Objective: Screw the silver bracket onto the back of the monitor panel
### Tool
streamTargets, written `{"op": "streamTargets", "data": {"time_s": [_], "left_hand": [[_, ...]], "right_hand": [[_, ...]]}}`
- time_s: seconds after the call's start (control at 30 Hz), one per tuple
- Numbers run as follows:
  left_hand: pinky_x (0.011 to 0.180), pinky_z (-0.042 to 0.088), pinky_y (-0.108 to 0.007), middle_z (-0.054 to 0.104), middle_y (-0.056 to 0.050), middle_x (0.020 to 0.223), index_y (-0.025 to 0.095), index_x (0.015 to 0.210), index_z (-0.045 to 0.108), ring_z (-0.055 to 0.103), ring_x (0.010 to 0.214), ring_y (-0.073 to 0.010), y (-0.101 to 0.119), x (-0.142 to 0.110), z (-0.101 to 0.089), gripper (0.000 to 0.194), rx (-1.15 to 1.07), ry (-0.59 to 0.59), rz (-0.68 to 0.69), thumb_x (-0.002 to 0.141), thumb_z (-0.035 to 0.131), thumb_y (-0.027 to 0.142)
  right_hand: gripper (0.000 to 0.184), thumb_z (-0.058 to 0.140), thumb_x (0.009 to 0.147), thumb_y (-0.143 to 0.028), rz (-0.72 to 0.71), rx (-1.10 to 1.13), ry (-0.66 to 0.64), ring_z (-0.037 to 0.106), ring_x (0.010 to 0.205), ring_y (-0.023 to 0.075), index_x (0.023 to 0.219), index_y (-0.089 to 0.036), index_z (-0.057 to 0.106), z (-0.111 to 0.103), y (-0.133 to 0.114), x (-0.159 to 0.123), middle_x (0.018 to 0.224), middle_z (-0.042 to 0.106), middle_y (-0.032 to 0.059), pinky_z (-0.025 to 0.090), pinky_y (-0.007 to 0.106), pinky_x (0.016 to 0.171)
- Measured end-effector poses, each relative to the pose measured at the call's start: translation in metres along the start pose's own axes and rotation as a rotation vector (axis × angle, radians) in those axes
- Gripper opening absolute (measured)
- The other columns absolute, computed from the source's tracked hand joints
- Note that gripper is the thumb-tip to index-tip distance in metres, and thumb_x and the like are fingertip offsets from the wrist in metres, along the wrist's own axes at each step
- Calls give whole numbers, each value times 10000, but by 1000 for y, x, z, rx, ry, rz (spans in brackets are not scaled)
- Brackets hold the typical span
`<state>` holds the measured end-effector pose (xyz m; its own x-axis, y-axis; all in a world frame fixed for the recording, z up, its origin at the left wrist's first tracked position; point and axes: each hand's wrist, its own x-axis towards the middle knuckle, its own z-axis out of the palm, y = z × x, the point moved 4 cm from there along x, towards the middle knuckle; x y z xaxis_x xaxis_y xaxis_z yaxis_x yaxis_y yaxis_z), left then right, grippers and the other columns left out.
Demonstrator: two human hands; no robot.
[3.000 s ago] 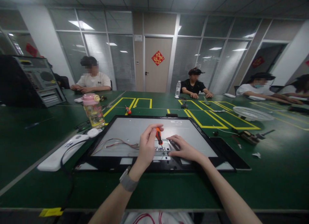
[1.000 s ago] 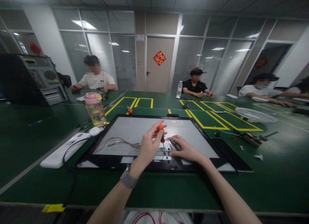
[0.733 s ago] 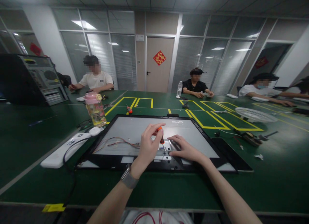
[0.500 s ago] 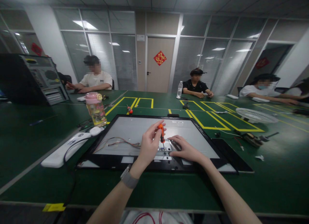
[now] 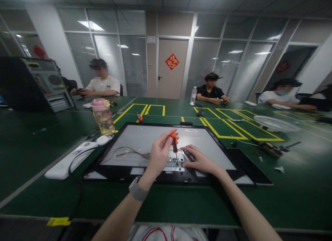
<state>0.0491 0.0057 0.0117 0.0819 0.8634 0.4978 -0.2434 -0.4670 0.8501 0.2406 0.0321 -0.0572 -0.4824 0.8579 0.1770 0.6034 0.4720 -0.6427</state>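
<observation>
My left hand (image 5: 160, 151) is closed around an orange and black screwdriver (image 5: 174, 142). The screwdriver stands nearly upright, its shaft pointing down at a small metal bracket (image 5: 178, 164) near the panel's front edge. Beside it, my right hand (image 5: 199, 159) lies with fingers stretched and thumb apart, touching the bracket area from the right. Both hands are over a flat display panel (image 5: 135, 137) with a grey back and black frame. A bundle of thin wires (image 5: 131, 153) runs across the panel's left half to the bracket. The exact screwdriver tip contact is too small to tell.
Left of the panel are a white power strip (image 5: 70, 161) and a pink-lidded bottle (image 5: 102, 118). A dark flat slab (image 5: 250, 166) lies against its right side. Farther right are a tape-like tool (image 5: 271, 149) and a white round frame (image 5: 275, 124). Several people sit across the table.
The screwdriver has turned slightly in my left hand, with more of its dark handle showing. My right hand stays nearly still. Across the table, people's hands have shifted.
</observation>
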Motion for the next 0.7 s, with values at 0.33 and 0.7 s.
{"op": "streamTargets", "data": {"time_s": [0.33,0.7], "left_hand": [[849,527,-316,647,-93,1077,177,1146,677,637,949,-179,-5,0,-3,314,11,38,19,909,510,297],[753,515,-232,642,-61,979,180,965,727,611,894,-156,1,1,-4,194,134,111,76,817,639,270]], "right_hand": [[604,748,767,-418,11,-2,-1,457,1219,275,1302,-234,537,0,-1,-1,1280,489,89,362,422,1078],[613,744,761,-438,12,3,-2,463,1211,285,1305,-241,542,0,0,0,1278,496,91,369,435,1065]]}}
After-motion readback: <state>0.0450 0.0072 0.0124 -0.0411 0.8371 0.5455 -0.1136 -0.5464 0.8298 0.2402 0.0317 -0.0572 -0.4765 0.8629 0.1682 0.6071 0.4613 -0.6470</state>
